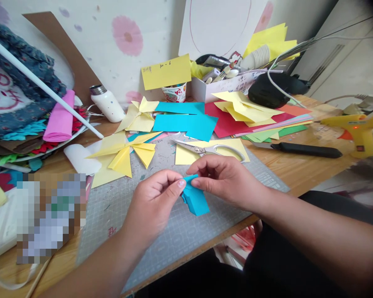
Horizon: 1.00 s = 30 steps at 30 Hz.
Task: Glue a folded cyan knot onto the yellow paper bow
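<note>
Over the near part of the grey cutting mat [118, 215], both hands pinch a small folded piece of blue paper [198, 202]. My left hand [157, 196] grips its upper left edge between thumb and fingers. My right hand [226, 178] holds the upper right corner, thumb in front. The lower part of the paper hangs free and shows folds on its left side. Just beyond the right hand lie metal scissors [202, 150] on a pale yellow sheet [182, 156]. Flat blue strips [180, 123] rest farther back.
Folded yellow paper shapes [132, 155] lie left of the scissors. A black-handled knife [307, 150] and a yellow glue gun [354, 128] are on the right. A white bottle [107, 103] leans at the back left. Behind stands a white box [217, 89] of tools.
</note>
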Motion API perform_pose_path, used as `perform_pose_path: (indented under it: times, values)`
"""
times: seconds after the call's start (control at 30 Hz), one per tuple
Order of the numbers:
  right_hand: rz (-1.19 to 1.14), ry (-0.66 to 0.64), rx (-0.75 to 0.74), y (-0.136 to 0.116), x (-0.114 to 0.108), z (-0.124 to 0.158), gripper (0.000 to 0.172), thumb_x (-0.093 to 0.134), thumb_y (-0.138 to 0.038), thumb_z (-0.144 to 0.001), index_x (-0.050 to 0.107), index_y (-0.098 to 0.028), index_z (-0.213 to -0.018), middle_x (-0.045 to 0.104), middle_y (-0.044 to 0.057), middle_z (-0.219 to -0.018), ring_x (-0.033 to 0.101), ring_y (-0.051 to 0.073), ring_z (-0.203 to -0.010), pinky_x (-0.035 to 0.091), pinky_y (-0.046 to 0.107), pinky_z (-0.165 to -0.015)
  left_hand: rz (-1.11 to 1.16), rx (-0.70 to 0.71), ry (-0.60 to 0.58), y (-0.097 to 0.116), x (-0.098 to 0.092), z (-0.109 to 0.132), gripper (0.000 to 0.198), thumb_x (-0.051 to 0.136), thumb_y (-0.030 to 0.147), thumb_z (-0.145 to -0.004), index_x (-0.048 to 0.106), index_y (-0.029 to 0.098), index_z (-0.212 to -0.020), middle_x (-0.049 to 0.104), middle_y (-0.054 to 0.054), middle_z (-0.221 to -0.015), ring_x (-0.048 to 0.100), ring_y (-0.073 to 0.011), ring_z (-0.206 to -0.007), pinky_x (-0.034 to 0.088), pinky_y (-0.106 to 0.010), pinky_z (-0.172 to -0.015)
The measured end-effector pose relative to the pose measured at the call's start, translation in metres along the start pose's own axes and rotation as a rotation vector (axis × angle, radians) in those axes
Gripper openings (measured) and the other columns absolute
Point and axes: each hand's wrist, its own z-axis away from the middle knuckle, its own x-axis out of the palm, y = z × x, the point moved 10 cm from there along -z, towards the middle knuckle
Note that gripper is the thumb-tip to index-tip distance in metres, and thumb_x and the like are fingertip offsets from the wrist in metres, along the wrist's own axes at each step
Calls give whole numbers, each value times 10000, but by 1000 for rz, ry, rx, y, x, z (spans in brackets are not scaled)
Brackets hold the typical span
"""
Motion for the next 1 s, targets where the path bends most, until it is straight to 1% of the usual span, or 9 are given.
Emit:
perform_pose_path:
  times: [0.2,0.23,0.3,0.37,0.47,0.63,0.73,0.87,1.0]
  values:
    - [102,79,-232,-24,-1,3,89,669,-221,-791,699,-159,-847,657,18,-771,576,99,-690,462,227,-642,250,-84,29,-7,0,0,166,605,267,-829,592,183,-686,498,38,-630,433,-103,-638,374,-214,-597]
    - [96,82,-236,-24,-2,3,95,667,-224,-796,702,-158,-853,661,20,-775,582,100,-700,465,229,-656,254,-79,34,-7,-1,-1,167,607,260,-825,588,181,-679,493,40,-626,430,-101,-636,373,-213,-597]
    - [-1,55,-143,-15,-1,1,131,648,-272,-819,693,-150,-839,650,17,-747,580,99,-682,473,232,-650,199,-45,31,-5,-1,-1,158,601,269,-835,597,185,-701,501,40,-636,434,-103,-642,375,-216,-607]
    - [-156,6,8,0,2,-1,212,638,-351,-829,667,-144,-796,621,2,-695,557,88,-634,472,225,-616,95,-5,21,-1,-2,0,148,592,295,-852,615,194,-746,526,38,-661,448,-108,-657,378,-223,-618]
    - [-288,-52,146,11,7,-1,294,666,-425,-793,626,-140,-735,574,-20,-637,514,73,-577,451,211,-573,-40,29,4,5,0,1,161,578,324,-866,629,204,-771,542,38,-664,455,-109,-644,369,-223,-598]
    - [-122,-102,155,7,3,-3,252,695,-360,-765,601,-135,-703,534,-32,-599,471,72,-554,390,210,-536,-118,44,-17,10,1,3,158,581,311,-868,628,212,-754,512,54,-624,429,-94,-596,342,-215,-562]
    - [-66,-158,135,2,5,-3,228,668,-339,-787,585,-141,-708,528,-37,-601,458,70,-552,367,209,-530,-18,25,-76,5,5,3,147,595,331,-867,642,219,-784,530,47,-659,443,-100,-635,355,-220,-596]
    - [-191,-249,118,-4,15,1,268,661,-380,-793,547,-154,-706,511,-47,-604,456,65,-551,371,204,-533,283,-61,-203,-1,20,3,171,657,360,-821,655,201,-758,554,29,-661,470,-113,-665,387,-232,-632]
    - [-254,-194,94,-5,14,1,320,692,-412,-768,516,-160,-680,485,-57,-584,438,59,-537,376,200,-528,462,-121,-196,2,24,1,167,726,326,-760,658,183,-708,553,31,-614,473,-99,-613,397,-212,-595]
